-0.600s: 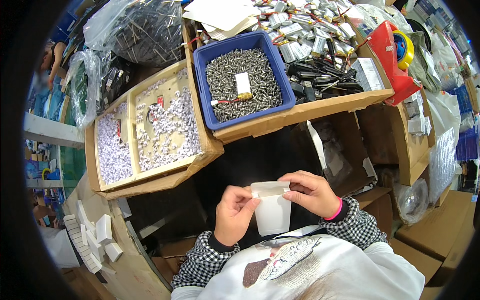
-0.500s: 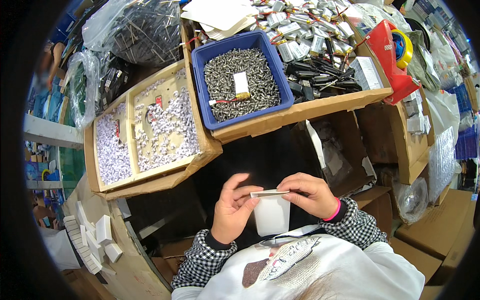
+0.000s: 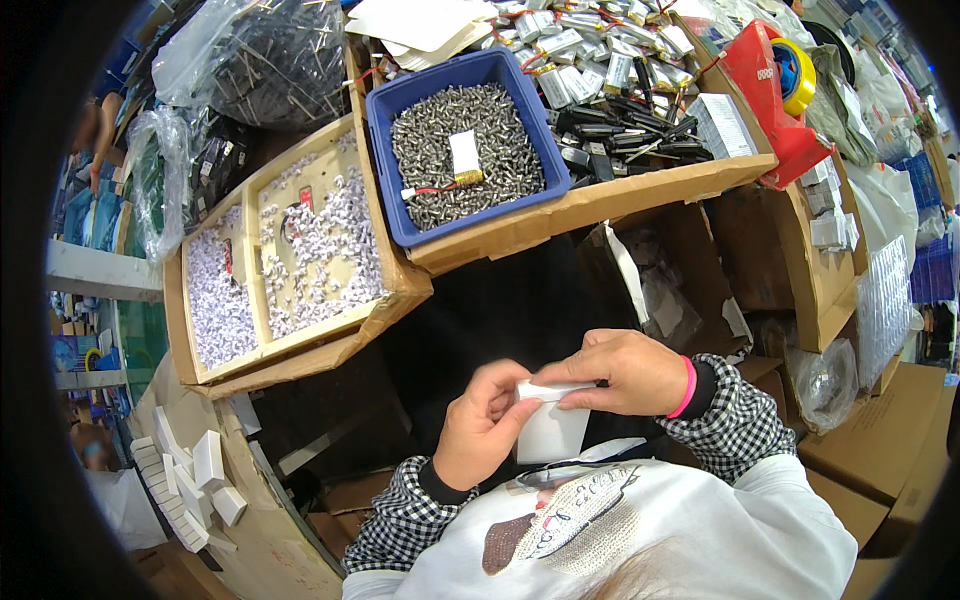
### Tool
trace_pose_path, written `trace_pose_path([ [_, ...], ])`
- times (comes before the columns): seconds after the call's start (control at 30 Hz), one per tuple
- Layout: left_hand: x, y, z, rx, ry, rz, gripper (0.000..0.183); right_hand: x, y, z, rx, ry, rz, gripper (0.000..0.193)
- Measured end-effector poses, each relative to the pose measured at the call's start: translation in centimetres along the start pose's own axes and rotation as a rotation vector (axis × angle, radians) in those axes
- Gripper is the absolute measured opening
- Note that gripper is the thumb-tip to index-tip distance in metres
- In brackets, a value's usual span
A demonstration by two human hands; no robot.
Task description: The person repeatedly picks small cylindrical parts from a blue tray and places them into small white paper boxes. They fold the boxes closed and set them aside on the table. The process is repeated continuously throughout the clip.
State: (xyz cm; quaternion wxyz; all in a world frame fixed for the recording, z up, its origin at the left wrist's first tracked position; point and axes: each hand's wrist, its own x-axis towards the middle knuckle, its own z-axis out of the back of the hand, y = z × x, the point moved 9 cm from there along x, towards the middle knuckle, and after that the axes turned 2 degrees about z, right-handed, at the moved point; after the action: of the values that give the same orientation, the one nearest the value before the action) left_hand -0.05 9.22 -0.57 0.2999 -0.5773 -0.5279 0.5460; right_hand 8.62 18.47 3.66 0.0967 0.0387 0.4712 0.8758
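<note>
White carton (image 3: 552,437), one: being held upright before the person's white shirt (image 3: 690,510). Left hand (image 3: 484,428): pinching its upper left corner, thumb on the near face. Right hand (image 3: 628,374): pinching its top edge. Top flap (image 3: 551,391): standing raised a moment ago, now lying folded down, so the carton's mouth is apparently closing. Blue bin (image 3: 487,221), beyond on the surface: holding metal screws (image 3: 425,130), one wired battery (image 3: 464,150) resting on top.
</note>
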Motion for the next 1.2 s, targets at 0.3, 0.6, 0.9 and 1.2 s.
trace_pose_path([
  [0.3,0.7,-2.9,-1.6,0.879,-0.373,-0.326,0.093,-0.9,0.0,2.2,0.047,-0.627,-0.056,0.023],
  [0.6,0.1,-2.7,-1.8,0.978,-0.506,-0.441,0.094,-1.7,0.8,2.4,-0.007,-0.715,-0.055,0.021],
  [0.9,0.4,-1.0,-2.1,0.830,-0.460,-0.325,0.093,-0.3,0.1,2.1,-0.113,-0.399,0.038,0.025],
  [1.2,0.9,-0.5,1.5,0.334,-0.363,-0.288,0.045,2.0,-1.2,2.1,-0.019,-0.373,0.125,0.027],
])
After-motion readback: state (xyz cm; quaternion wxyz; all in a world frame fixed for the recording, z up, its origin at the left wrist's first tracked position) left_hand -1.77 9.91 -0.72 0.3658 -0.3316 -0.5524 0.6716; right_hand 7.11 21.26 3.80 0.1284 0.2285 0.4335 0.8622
